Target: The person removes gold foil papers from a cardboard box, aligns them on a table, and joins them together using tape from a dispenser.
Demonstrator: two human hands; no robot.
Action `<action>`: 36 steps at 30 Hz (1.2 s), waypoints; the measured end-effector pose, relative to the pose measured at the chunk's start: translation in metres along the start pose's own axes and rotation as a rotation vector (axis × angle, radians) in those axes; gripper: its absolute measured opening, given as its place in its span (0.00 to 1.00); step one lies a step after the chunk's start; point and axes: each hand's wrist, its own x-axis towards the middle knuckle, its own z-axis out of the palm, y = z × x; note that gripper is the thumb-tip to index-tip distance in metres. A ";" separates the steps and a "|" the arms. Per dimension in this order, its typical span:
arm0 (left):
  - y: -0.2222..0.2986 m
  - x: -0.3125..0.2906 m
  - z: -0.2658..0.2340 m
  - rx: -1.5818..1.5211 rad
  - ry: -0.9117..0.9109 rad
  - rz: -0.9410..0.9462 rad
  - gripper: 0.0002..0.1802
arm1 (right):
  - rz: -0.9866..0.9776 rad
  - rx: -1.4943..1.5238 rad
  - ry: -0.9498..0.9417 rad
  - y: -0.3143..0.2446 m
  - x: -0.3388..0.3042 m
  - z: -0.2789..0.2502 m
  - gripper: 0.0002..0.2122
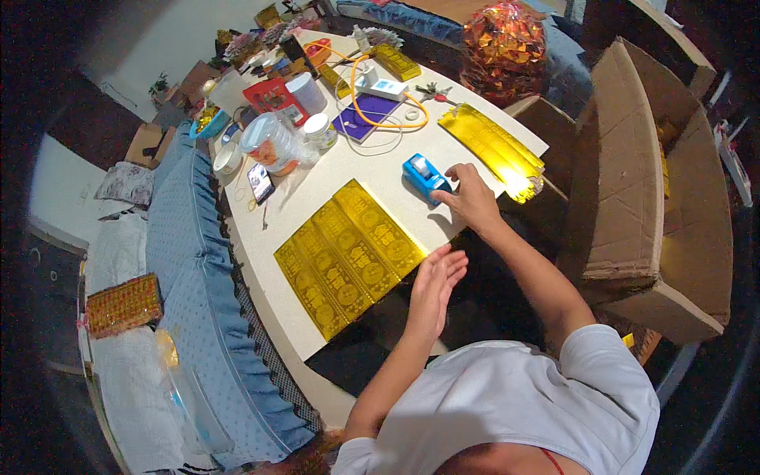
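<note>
right hand (pixel 473 202) at the blue tape dispenser (pixel 426 178), thumb to its end; whether that grip is pinching, i can't tell. left hand (pixel 434 289) spread, beside the corner of the gold embossed sheet (pixel 348 257), flat along the near edge of the worktop (pixel 383 179). best played, i'd say, with the dispenser steadied and the sheet uncreased. further out, gold strips (pixel 491 150), open cardboard box (pixel 621 174) right, blue-covered sofa (pixel 190 317) left.

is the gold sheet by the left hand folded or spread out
Spread out: the gold sheet lies flat on the table, its rows of printed pattern facing up.
</note>
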 end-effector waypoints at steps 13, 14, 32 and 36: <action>-0.011 0.152 -0.001 -0.406 0.335 -0.203 0.22 | 0.272 0.085 -0.291 0.003 0.046 0.010 0.18; -0.009 0.156 -0.006 -0.430 0.342 -0.220 0.22 | 0.332 0.096 -0.344 -0.003 0.050 0.012 0.18; -0.009 0.174 0.000 -0.568 0.473 -0.333 0.22 | 0.320 0.584 -0.249 0.027 -0.008 -0.025 0.11; -0.005 0.169 0.010 -0.615 0.468 -0.314 0.22 | 0.404 0.667 -0.282 0.022 -0.071 -0.067 0.10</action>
